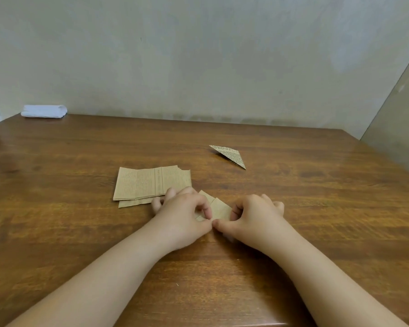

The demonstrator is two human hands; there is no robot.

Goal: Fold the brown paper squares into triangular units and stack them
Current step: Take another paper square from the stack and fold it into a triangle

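A small brown paper piece (pixel 219 208) was pinched at lower centre by the left hand (pixel 184 215) and right hand (pixel 255 215), fingers curled. If it slipped, the fold could be made crooked. One finished triangle (pixel 230 155) lay upper right.

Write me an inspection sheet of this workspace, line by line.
Surface: wooden table, glossy, set against the wall.
Job's things: stack of brown paper squares left of centre; one folded triangle lying apart, farther back right; partly folded paper between the hands.
Clutter: white folded cloth at the far left corner.
Hands: left hand and right hand both pinch the partly folded paper.
Cables: nothing seen.
Surroundings: pale wall behind and to the right.
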